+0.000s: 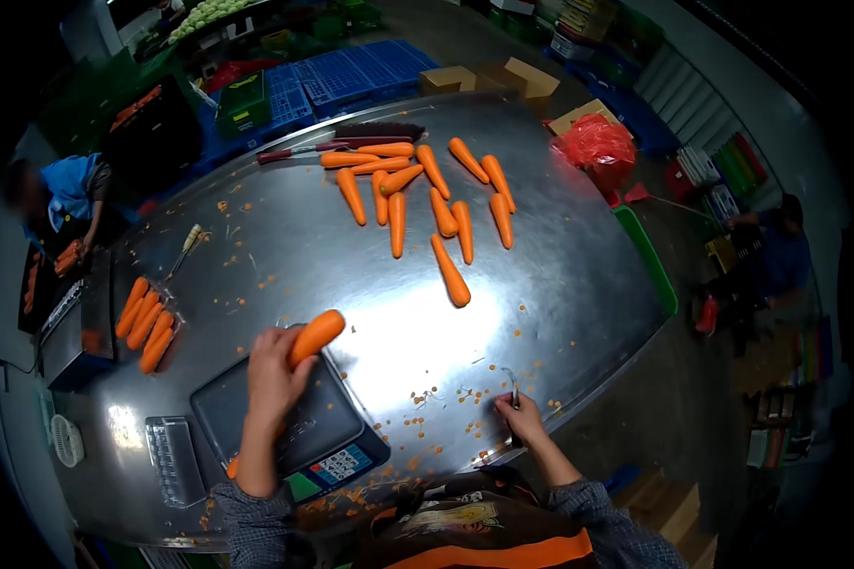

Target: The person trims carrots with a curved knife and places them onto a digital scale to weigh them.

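My left hand point(273, 368) is closed around a thick carrot point(318, 336), over the dark tray point(220, 398) of a digital scale with a keypad point(342, 463). Part of another carrot point(232, 467) shows beside my left forearm. Low over the table's near edge, my right hand point(522, 417) grips a small peeling tool point(514, 396) with a dark handle and thin metal end; its exact kind is unclear. Loose carrots point(451, 270) lie ahead on the metal table point(560, 266). Several more carrots point(145, 322) sit side by side in a clear pack at left.
A clear plastic tray point(174, 460) lies left of the scale. Long red-handled tools point(299, 152) rest at the far edge; a pale-handled tool point(190, 237) lies at left. Orange scraps dot the table. A person point(66, 199) works at left; another person point(778, 251) is at right.
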Motion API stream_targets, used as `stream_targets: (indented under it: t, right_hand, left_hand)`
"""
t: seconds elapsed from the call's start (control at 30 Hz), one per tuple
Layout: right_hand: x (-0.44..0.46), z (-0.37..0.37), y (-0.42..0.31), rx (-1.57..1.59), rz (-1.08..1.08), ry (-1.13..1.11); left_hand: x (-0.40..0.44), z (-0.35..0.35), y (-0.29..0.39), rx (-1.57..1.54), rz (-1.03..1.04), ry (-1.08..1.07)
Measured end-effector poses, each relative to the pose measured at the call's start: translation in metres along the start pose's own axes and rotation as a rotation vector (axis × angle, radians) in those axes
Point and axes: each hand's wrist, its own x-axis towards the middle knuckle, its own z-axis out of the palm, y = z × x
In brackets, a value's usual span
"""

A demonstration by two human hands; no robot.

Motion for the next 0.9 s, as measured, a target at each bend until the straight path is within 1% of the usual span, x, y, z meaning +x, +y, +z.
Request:
stream_targets:
  t: [0.07, 0.13, 0.2, 0.27, 0.37, 0.4, 0.43, 0.47, 0.5, 0.53, 0.6, 0.67, 0.73, 0.8, 0.87, 0.9]
  right_hand:
    - [0.036, 0.006, -0.022, 0.027, -0.013, -0.018]
    - [0.069, 0.007, -0.046, 0.013, -0.02, -0.016]
    - [0.105, 0.014, -0.063, 0.004, -0.093, -0.009]
    - [0.119, 0.021, -0.09, 0.046, -0.085, -0.054]
    - [0.133, 0.0, -0.108, 0.053, -0.104, -0.101]
    - [0.133, -0.01, -0.106, 0.029, -0.122, -0.112]
    - [0.132, -0.015, -0.104, 0.021, -0.091, -0.103]
    - [0.135, -0.02, -0.096, 0.026, -0.082, -0.117]
    - [0.136, -0.03, -0.085, 0.099, -0.036, -0.09]
    - [0.135, -0.036, -0.077, 0.175, 0.01, -0.062]
    - [0.134, -0.049, -0.068, 0.191, 0.068, -0.062]
    - [0.136, -0.055, -0.061, 0.205, 0.118, -0.075]
    - [0.139, -0.062, -0.055, 0.262, 0.147, -0.024]
    - [0.139, -0.07, -0.062, 0.277, 0.174, -0.018]
    - [0.143, -0.078, -0.066, 0.233, 0.156, -0.022]
    - [0.144, -0.084, -0.063, 0.196, 0.124, -0.021]
  left_hand:
    - [0.016, 0.03, 0.031, -0.062, -0.017, -0.05]
    - [0.033, 0.076, 0.058, -0.107, -0.145, -0.203]
    - [0.051, 0.14, 0.059, -0.075, -0.14, -0.222]
    - [0.065, 0.198, 0.051, 0.014, -0.155, -0.223]
    - [0.076, 0.266, 0.036, 0.081, -0.194, -0.343]
    - [0.078, 0.283, 0.033, 0.078, -0.202, -0.387]
    - [0.088, 0.279, 0.035, 0.087, -0.212, -0.391]
    - [0.098, 0.275, 0.035, 0.029, -0.292, -0.467]
    - [0.11, 0.275, 0.037, -0.034, -0.372, -0.545]
    - [0.124, 0.277, 0.033, -0.117, -0.406, -0.485]
    - [0.158, 0.283, 0.031, -0.188, -0.441, -0.384]
    - [0.197, 0.297, 0.023, -0.221, -0.485, -0.157]
    - [0.232, 0.312, 0.016, -0.169, -0.431, 0.034]
    - [0.265, 0.327, 0.009, -0.163, -0.463, 0.165]
    - [0.299, 0.336, 0.007, -0.024, -0.229, 0.376]
    - [0.318, 0.335, 0.014, 0.045, -0.147, 0.433]
